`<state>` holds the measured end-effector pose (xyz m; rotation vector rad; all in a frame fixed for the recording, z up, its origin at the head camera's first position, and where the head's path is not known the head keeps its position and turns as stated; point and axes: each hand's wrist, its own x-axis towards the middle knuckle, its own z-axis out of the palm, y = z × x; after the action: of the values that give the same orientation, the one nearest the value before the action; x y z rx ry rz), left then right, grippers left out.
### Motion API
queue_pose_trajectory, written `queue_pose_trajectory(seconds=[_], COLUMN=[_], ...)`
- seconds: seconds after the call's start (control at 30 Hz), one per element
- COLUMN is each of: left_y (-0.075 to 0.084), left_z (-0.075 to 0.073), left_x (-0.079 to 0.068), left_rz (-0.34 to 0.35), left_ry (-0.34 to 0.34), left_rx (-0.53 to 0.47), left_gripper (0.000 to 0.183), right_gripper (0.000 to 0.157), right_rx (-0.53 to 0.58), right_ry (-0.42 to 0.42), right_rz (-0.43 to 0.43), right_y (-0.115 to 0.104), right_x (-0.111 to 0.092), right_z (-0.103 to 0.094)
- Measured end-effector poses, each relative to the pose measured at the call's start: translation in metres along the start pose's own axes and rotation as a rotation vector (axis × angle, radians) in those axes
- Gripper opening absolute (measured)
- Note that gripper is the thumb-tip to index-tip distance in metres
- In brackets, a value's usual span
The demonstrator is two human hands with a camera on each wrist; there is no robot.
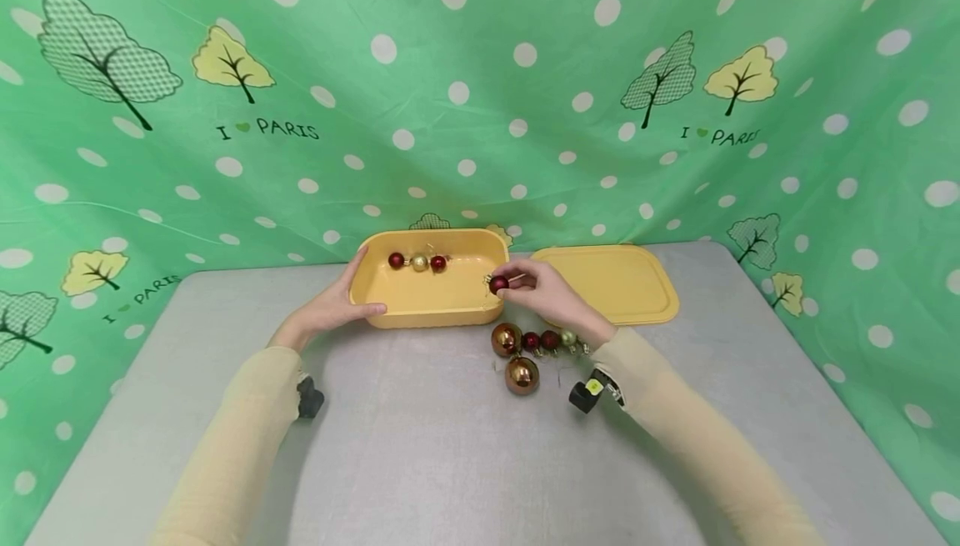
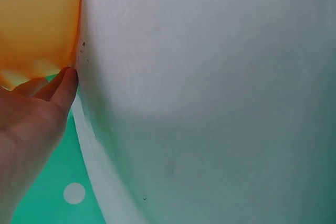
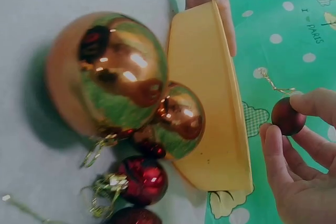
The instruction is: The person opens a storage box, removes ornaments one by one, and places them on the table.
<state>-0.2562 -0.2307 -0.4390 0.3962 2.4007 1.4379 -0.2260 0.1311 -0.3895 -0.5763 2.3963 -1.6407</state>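
A yellow plastic box stands at the back of the table with two red baubles and a pale gold bauble inside. My left hand grips its left end, thumb along the front rim and fingers at the far side. In the left wrist view those fingers touch the box's outer wall. With thumb and fingertips, my right hand pinches a small dark red Christmas bauble with a gold hanging string. It is held at the right end of the box, near the rim.
In front of the box's right corner lie two large shiny copper baubles, with small red baubles and a pale gold-green one beside them, below my right wrist. A yellow lid lies flat to the right. Green patterned cloth hangs behind.
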Motion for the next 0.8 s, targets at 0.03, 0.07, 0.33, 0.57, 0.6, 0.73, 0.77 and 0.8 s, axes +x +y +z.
queue_pose_trajectory(seconds=[0.03,0.07,0.33,0.57,0.6,0.73,0.77,0.8], left_y=[0.0,-0.001,-0.004,-0.003,-0.003,-0.003,-0.003,-0.003], left_z=[0.0,-0.001,-0.002,-0.001,-0.001,-0.001,-0.001,-0.001], left_x=[0.0,0.0,0.0,-0.001,-0.001,0.001,0.001,0.001], left_rz=[-0.007,-0.007,-0.005,-0.007,-0.012,-0.024,-0.025,-0.027], left_ry=[0.002,0.001,-0.007,0.0,0.001,-0.002,-0.002,-0.002], left_rx=[0.0,0.0,-0.009,-0.005,-0.005,-0.004,-0.007,-0.01], left_gripper=[0.115,0.115,0.116,0.115,0.114,0.114,0.114,0.114], right_gripper=[0.031,0.031,0.032,0.032,0.032,0.033,0.033,0.033], right_rx=[0.002,0.003,0.019,0.045,0.048,0.065,0.072,0.076], right_ry=[-0.003,-0.005,-0.013,-0.006,-0.004,0.009,0.014,0.019], right_rz=[0.0,0.0,0.038,0.037,0.032,0.028,0.031,0.033], right_y=[0.001,0.001,0.014,0.026,0.028,0.035,0.037,0.038], right_x=[-0.003,-0.005,-0.025,-0.041,-0.043,-0.051,-0.053,-0.055], right_z=[-0.001,-0.002,-0.005,-0.007,-0.008,-0.009,-0.009,-0.009])
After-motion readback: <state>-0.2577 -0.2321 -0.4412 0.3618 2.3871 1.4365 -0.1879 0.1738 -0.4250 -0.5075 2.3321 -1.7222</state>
